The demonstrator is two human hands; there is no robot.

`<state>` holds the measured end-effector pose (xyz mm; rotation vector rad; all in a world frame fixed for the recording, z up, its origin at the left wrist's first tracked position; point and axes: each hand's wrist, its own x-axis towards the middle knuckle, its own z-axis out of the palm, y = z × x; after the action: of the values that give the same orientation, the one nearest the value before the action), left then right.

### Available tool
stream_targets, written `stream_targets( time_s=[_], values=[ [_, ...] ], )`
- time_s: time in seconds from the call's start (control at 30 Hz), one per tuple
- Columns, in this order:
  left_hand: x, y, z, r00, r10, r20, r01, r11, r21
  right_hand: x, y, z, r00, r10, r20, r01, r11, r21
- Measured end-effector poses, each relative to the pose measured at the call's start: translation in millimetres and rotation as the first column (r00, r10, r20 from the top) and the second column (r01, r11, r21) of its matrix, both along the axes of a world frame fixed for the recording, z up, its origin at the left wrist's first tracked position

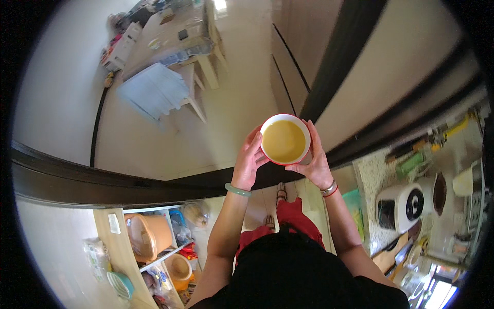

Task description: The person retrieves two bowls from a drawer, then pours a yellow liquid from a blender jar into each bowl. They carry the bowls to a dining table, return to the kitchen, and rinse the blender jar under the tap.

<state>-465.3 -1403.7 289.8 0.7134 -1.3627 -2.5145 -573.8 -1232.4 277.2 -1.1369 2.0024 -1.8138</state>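
Note:
A round bowl [264,125], white inside with a red outside, is held level between my two hands in front of me. Yellow liquid [284,141] fills much of it. My left hand [249,158] grips the bowl's left side, its thumb near the rim and its fingers curled beneath. On the opposite side my right hand [316,160] clasps the bowl, fingers along the outer wall and thumb at the near edge. A green bangle circles my left wrist; a silver band and a red string circle the right.
I stand at a dark-framed doorway [216,186]. Beyond it are a table [170,31] and a chair [190,85] draped with light blue cloth [153,90]. A white rice cooker [396,207] stands on the counter at right. Shelves [116,232] with an orange bin [154,234] are at lower left.

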Motion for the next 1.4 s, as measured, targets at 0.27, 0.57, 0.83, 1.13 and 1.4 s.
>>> stream_targets(
  time_s=[0.27,0.57,0.83,1.13,1.4],
  values=[
    [-39,-92,7,0.977,0.212,0.015,-0.211,0.977,-0.038,-73,-117,11,0.969,0.239,0.067,-0.238,0.971,-0.016],
    [-95,-207,19,0.905,0.424,0.002,-0.424,0.905,-0.004,-153,-263,34,0.923,0.375,-0.086,-0.371,0.927,0.060],
    [-115,-337,17,0.849,0.527,-0.029,-0.528,0.847,-0.058,-190,-415,32,0.856,0.483,-0.183,-0.492,0.871,-0.004],
    [-131,-487,18,0.818,0.574,-0.040,-0.575,0.815,-0.072,-215,-572,25,0.821,0.546,-0.167,-0.549,0.835,0.033],
    [-164,-595,12,0.766,0.633,-0.113,-0.638,0.769,-0.022,-251,-693,31,0.782,0.601,-0.163,-0.604,0.796,0.039]
  ],
)
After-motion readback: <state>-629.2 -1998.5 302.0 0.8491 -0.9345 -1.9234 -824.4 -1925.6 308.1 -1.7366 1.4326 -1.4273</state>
